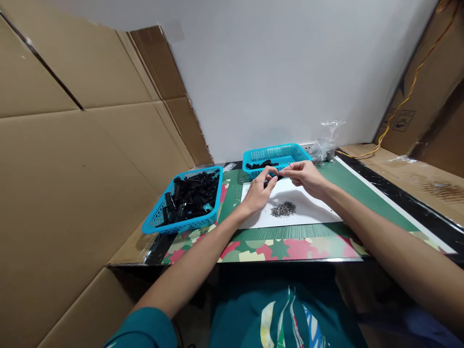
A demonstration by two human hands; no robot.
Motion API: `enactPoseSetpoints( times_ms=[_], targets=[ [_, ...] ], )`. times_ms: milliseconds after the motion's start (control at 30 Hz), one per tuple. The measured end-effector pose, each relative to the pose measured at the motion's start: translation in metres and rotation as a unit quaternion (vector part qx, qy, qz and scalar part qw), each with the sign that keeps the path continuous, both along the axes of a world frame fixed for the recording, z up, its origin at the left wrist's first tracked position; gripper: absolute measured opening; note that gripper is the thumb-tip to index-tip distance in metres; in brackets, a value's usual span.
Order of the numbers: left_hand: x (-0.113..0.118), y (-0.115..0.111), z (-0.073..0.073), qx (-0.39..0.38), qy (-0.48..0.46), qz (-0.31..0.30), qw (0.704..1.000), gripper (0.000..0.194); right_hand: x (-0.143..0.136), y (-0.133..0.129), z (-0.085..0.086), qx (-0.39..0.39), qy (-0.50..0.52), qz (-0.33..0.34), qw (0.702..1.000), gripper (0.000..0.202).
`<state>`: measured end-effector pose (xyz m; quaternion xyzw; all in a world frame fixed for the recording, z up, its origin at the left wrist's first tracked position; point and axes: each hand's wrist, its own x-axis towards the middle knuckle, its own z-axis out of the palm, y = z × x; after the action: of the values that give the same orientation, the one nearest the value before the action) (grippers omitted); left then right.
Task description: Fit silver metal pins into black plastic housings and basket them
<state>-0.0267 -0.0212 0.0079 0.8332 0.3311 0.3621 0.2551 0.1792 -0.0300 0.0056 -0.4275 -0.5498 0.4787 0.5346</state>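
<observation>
My left hand (258, 192) is closed around a small black plastic part (267, 183), mostly hidden by the fingers. Its fingertips meet those of my right hand (306, 176), which is held in a pinch; whatever sits between those fingertips is too small to make out. Both hands are above the far part of a white sheet (311, 212). Nearer to me on the sheet lies a loose pile of tiny metal pieces (283, 209).
At the left, a blue basket (192, 223) is heaped with black plastic parts (192, 193). Behind the hands, a second blue basket (275, 151) holds several black parts at its left. A clear plastic bag (322, 150) lies beside it. Cardboard (90, 159) walls in the left side.
</observation>
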Motion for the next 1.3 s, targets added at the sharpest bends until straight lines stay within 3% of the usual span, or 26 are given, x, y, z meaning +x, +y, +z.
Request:
enactPoseSetpoints(
  times_ms=[300,600,733,900,1167,1300],
  targets=[
    [0.005,-0.004,0.000,0.022,0.014,0.024,0.999,0.016,0.000,-0.003,0.000,0.011,-0.028,0.006,1.000,0.041],
    [0.005,-0.002,-0.005,0.031,-0.030,0.038,0.998,0.018,-0.009,0.000,-0.002,0.028,0.018,0.010,0.999,0.043],
    [0.003,0.000,-0.007,0.034,-0.035,0.041,0.998,0.018,-0.007,-0.001,-0.001,0.066,-0.065,-0.005,0.996,0.041],
    [0.001,0.005,-0.008,0.023,-0.030,0.031,0.999,0.014,-0.004,-0.001,-0.003,0.138,-0.195,-0.012,0.971,0.041],
    [0.003,0.007,-0.013,-0.038,-0.006,0.010,0.999,0.019,0.004,0.000,-0.002,0.070,-0.148,-0.044,0.986,0.035],
    [0.000,0.006,-0.014,-0.051,0.036,0.000,0.998,0.022,0.011,-0.001,0.002,-0.010,-0.168,-0.084,0.982,0.025]
  ],
)
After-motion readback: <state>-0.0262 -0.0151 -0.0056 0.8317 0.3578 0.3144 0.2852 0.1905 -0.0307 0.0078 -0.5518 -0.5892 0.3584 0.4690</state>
